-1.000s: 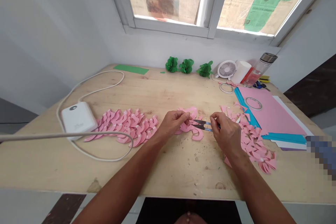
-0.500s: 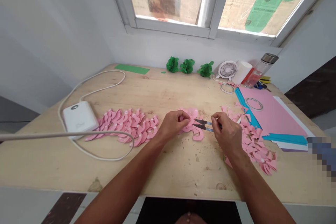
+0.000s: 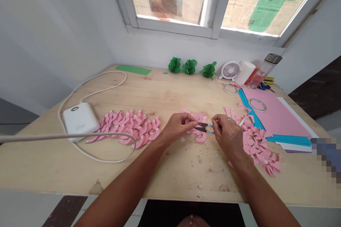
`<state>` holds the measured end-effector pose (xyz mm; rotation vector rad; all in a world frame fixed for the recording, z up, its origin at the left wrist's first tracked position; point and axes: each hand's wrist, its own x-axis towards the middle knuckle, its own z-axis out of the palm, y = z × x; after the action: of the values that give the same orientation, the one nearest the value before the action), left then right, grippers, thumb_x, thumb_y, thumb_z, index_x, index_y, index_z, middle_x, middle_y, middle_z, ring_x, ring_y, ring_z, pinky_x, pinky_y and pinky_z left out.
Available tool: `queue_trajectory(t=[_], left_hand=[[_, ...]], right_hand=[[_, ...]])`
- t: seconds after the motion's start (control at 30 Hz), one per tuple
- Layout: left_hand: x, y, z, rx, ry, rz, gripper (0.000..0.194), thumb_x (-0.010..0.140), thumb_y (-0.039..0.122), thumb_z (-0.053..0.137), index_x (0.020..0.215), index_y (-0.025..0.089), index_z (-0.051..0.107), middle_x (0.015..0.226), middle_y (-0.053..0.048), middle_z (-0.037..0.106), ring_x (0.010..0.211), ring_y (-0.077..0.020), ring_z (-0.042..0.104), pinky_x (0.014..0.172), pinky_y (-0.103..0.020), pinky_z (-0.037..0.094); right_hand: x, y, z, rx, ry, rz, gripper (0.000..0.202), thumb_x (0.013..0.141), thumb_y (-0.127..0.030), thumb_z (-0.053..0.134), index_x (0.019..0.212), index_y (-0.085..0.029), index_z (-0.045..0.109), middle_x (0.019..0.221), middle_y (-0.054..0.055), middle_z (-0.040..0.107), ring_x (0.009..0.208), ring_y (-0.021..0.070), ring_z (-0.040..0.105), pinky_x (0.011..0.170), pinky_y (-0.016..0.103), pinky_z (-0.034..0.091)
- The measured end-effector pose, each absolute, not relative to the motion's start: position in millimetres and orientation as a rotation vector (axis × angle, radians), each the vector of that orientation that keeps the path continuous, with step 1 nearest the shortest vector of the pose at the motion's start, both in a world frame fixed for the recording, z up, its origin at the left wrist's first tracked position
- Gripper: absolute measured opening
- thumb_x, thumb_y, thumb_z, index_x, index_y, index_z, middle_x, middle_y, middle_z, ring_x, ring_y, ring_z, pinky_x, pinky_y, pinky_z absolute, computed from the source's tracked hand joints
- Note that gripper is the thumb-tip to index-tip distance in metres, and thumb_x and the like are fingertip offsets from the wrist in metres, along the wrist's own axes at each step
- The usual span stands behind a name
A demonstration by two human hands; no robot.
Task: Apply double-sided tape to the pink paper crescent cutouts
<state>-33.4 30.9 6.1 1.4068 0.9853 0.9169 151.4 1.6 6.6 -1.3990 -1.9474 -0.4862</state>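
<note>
My right hand (image 3: 229, 131) is closed around small metal thread snips (image 3: 209, 128), whose dark blades point left. A thin pale curved edge shows just behind its knuckles. My left hand (image 3: 177, 127) is pinched at the blade tips; whatever lies between its thumb and finger is too small to make out. Beneath the blades and left fingertips lie curved pink paper pieces (image 3: 200, 137) on the wooden table (image 3: 170, 170). Left of my left hand spreads a group of overlapping pink paper petals (image 3: 130, 126), with pale strips on several of them.
Pink paper scraps (image 3: 259, 145) are heaped right of my right hand. Beyond them are pink sheets (image 3: 277, 120) with a tape roll (image 3: 258, 105). A white power bank (image 3: 80, 118) and looping cable stand left. Green paper shapes (image 3: 189, 67), a fan (image 3: 231, 70) and a bottle (image 3: 265, 71) line the back.
My left hand has shifted slightly right to the blade tips, and the rounded pink piece it was touching is less visible. The snips' blades have come closer together. A curved edge now shows behind my right hand.
</note>
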Motion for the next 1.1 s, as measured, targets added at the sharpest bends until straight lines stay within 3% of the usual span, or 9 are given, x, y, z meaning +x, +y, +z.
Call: queue_trajectory(t=[0.33,0.57,0.8,1.1], left_hand=[[-39.0,35.7,-0.2,1.339,0.984,0.823,0.020,0.069,0.032,0.059,0.064,0.013,0.060,0.058,0.000,0.055,0.047,-0.0078,0.044,0.043,-0.019,0.030],[-42.1,39.6,3.7,1.302,1.053,1.011,0.016,0.070,0.028,0.057,0.065,0.013,0.057,0.058,-0.001,0.058,0.056,-0.0108,0.052,0.056,-0.022,0.041],[-35.9,39.2,-0.8,1.283,1.072,1.082,0.026,0.075,0.035,0.053,0.059,0.014,0.052,0.053,0.002,0.051,0.052,-0.0099,0.050,0.054,-0.022,0.039],[-32.4,38.7,-7.9,1.379,1.058,1.104,0.020,0.071,0.033,0.059,0.069,0.013,0.062,0.062,-0.002,0.060,0.057,-0.0117,0.054,0.054,-0.022,0.043]], right_hand=[[152.9,1.2,7.3,-1.370,-1.985,-0.497,0.017,0.086,-0.023,0.044,0.076,-0.017,0.058,0.051,-0.002,0.057,0.045,0.0085,0.050,0.047,0.020,0.028],[162.3,5.7,5.4,-1.480,-1.870,-0.540,0.017,0.085,-0.025,0.045,0.076,-0.018,0.058,0.047,-0.004,0.054,0.042,0.0093,0.049,0.046,0.020,0.028],[161.3,6.2,3.1,-1.498,-1.865,-0.464,0.019,0.085,-0.027,0.044,0.077,-0.018,0.058,0.046,-0.004,0.053,0.043,0.0095,0.049,0.046,0.020,0.028],[170.1,11.4,1.6,-1.570,-1.821,-0.424,0.017,0.085,-0.027,0.044,0.078,-0.018,0.056,0.049,-0.003,0.055,0.042,0.0100,0.049,0.045,0.020,0.026]])
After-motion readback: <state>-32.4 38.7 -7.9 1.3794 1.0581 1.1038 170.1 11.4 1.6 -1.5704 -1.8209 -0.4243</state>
